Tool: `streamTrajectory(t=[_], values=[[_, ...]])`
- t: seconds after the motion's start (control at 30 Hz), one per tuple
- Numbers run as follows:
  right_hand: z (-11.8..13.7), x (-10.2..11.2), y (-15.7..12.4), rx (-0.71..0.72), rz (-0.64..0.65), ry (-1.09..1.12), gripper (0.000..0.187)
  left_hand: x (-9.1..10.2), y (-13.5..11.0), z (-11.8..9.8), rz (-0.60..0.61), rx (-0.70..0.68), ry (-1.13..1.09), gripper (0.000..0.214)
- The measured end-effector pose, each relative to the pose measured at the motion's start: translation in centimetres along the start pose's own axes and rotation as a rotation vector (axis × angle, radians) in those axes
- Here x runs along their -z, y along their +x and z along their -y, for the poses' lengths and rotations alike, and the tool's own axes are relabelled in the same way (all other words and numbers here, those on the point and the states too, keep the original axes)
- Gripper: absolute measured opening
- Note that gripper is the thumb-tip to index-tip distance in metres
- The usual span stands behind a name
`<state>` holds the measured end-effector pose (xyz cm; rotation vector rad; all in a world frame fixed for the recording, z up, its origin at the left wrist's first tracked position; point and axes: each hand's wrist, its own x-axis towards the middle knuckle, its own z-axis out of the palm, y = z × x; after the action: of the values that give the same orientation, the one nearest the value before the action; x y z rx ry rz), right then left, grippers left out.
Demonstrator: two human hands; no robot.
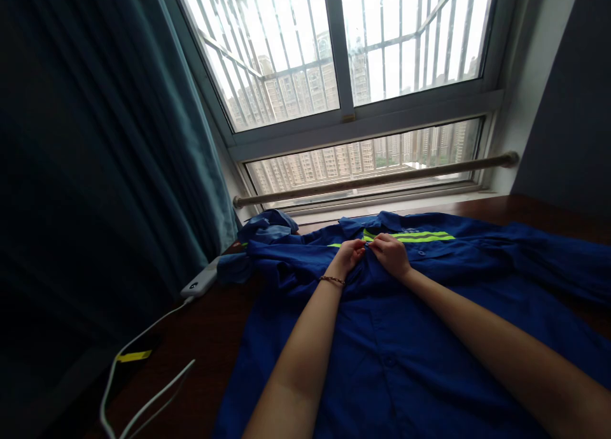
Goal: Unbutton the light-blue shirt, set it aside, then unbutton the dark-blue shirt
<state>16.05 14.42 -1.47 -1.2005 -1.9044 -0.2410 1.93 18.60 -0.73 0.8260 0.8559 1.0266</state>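
A blue work shirt with bright yellow-green reflective stripes lies spread out, its collar towards the window. At the chest, by the front opening, my left hand has its fingers closed on the shirt's front edge; a bracelet circles that wrist. Just to its right, my right hand pinches the same front edge, fingertips almost meeting those of the left. A small button appears between the fingertips, partly hidden by them. Lower on the placket another button shows.
A window with outside bars and a horizontal rail stand beyond the shirt. Left are a dark blue curtain, a white power strip, a white cable and a yellow tag on the brown wooden surface.
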Motion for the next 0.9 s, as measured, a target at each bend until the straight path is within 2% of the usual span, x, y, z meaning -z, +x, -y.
streamTrajectory(t=[0.2,0.5,0.73,0.8,0.9], values=[[-0.2,0.2,0.3,0.031,0.039,-0.01,0.02,-0.1,0.0,0.3,0.026,-0.04,0.001,0.013],[-1.4,-0.4,0.4,-0.188,0.077,0.246,0.011,0.0,-0.6,0.5,0.032,-0.134,0.088,0.007],[-1.8,-0.8,0.3,-0.269,0.028,0.191,0.005,-0.5,-0.7,0.8,0.058,-0.259,0.262,0.008],[-1.5,-0.6,0.2,-0.274,-0.02,0.171,0.014,-0.5,-0.8,0.9,0.083,-0.29,0.317,0.01],[-0.9,-0.1,0.1,-0.182,-0.02,0.146,0.036,-0.5,-0.7,1.0,0.113,-0.343,0.397,0.014]])
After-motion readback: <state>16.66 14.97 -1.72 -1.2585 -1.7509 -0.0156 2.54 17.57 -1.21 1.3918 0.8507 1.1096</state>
